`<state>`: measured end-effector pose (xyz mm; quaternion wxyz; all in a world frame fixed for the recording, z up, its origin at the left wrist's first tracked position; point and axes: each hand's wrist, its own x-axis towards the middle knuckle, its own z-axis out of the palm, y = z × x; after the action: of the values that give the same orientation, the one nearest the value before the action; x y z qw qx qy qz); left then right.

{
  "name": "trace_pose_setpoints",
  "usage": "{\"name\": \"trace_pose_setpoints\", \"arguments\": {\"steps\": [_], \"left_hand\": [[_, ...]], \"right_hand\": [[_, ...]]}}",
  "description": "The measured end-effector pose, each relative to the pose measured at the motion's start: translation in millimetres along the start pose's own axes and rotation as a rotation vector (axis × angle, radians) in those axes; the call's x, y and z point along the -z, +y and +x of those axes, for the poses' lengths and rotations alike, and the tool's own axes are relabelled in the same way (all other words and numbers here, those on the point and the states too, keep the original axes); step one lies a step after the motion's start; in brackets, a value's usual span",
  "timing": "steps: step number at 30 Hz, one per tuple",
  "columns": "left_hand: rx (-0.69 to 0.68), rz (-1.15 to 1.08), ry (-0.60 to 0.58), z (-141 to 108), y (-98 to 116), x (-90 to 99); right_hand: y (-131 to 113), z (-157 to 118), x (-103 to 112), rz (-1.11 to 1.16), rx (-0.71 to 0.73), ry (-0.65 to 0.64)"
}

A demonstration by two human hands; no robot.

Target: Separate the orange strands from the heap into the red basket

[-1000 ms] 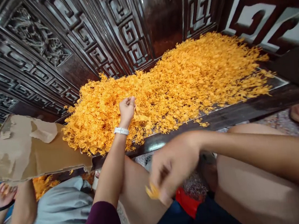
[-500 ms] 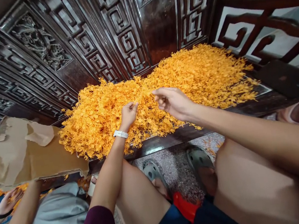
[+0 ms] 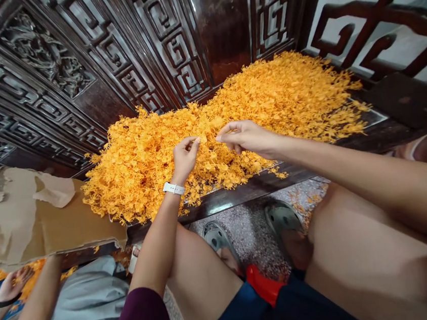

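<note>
A long heap of small orange artificial flower pieces (image 3: 152, 156), thin and branching, lies on the dark wooden bench (image 3: 218, 205). My left hand (image 3: 185, 155), with a white band (image 3: 173, 188) at its wrist, is over the heap's middle, thumb and forefinger pressed together. Just to its right, my right hand (image 3: 243, 137) is also closed in a pinch, its fingertips facing the left ones across a small gap. Whatever sits between the fingertips of either hand blends into the orange behind, so I cannot make it out.
Carved panels (image 3: 170, 42) rise behind the heap. On the left lies a torn cardboard sheet (image 3: 63, 221); below it another person's hand (image 3: 15, 283) is near more orange pieces. A dark tablet or laptop (image 3: 407, 99) rests at the right. Something red (image 3: 263, 284) is between my legs.
My hands have come slightly nearer each other, and the right fingers have drawn together into a flatter pinch. The view has shifted a little.
</note>
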<state>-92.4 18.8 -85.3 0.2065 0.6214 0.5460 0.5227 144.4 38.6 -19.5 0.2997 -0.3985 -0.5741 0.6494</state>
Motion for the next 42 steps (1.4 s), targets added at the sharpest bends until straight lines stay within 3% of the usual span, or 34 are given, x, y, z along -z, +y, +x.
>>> {"name": "trace_pose_setpoints", "arguments": {"steps": [6,11,13,16,17,18,20,23,27,29,35,42], "left_hand": [[-0.144,0.017,-0.004,-7,23,-12.2],[-0.219,0.157,0.034,-8,23,-11.9],[-0.193,0.197,0.076,-3,15,-5.9],[-0.094,0.238,0.195,8,-1,8.5],[-0.058,0.229,0.23,11,-6,13.5],[-0.031,0.205,0.255,14,-10,18.0],[-0.014,0.139,0.278,15,-14,23.7],[-0.063,0.107,0.259,10,-6,23.7],[-0.179,0.176,0.219,-3,18,16.2],[-0.261,0.209,0.208,-8,29,12.9],[-0.498,0.374,0.123,-16,41,10.6],[-0.522,0.335,0.094,-18,48,4.7]], "right_hand": [[17,0,-5,-0.083,0.036,-0.143],[19,-10,-17,-0.025,0.071,-0.351],[16,-24,-25,-0.072,0.047,-0.626],[9,-52,-43,-0.203,0.007,-1.219],[8,-60,-48,-0.249,0.02,-1.34],[7,-65,-53,-0.291,0.06,-1.371],[6,-67,-57,-0.375,0.187,-1.24],[6,-49,-52,-0.366,0.295,-0.828],[7,-13,-34,-0.173,0.173,-0.232],[9,-2,-27,-0.116,0.09,-0.103],[11,-9,-27,0.025,0.088,-0.197],[13,-41,-38,0.458,-0.079,-0.608]]}}
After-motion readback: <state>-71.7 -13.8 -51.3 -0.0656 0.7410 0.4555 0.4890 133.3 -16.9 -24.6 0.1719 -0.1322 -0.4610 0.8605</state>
